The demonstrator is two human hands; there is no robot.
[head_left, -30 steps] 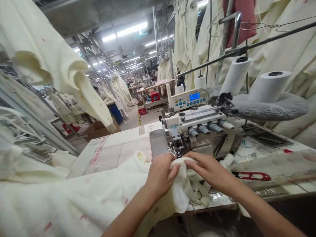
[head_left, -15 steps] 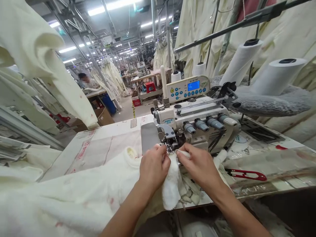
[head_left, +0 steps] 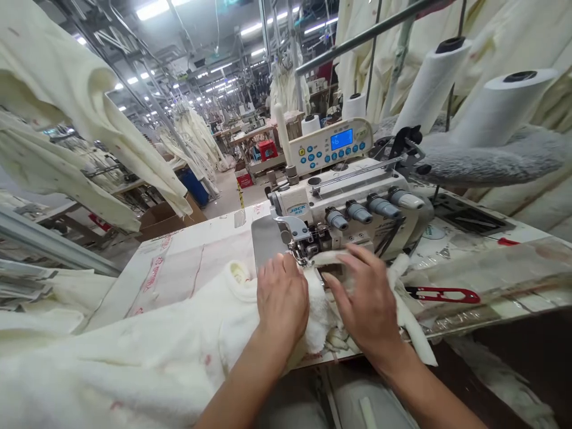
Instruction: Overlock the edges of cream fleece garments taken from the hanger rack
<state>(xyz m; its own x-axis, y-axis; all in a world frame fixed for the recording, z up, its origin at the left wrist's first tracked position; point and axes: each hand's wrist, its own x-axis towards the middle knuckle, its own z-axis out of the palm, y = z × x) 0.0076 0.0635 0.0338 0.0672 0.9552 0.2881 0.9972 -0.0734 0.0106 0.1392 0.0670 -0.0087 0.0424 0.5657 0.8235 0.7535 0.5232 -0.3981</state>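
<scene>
A cream fleece garment (head_left: 147, 351) with small red marks lies across the table and runs under the presser foot (head_left: 300, 250) of a white overlock sewing machine (head_left: 353, 208). My left hand (head_left: 281, 298) lies flat on the fabric just left of the foot, fingers stretched forward. My right hand (head_left: 364, 301) rests on the fabric edge in front of the machine, fingers spread and slightly blurred. Both hands press the cloth down; neither grips it.
Red thread snips (head_left: 442, 294) lie on the table to the right. Large white thread cones (head_left: 500, 110) stand behind the machine, beside its blue-lit control panel (head_left: 333, 147). Cream garments (head_left: 89, 107) hang on racks to the left and behind. A cardboard box (head_left: 167, 217) sits on the floor.
Both hands went from pinching the fabric edge to lying flat on it, and moved closer to the presser foot. The camera view has tilted down and come nearer the machine.
</scene>
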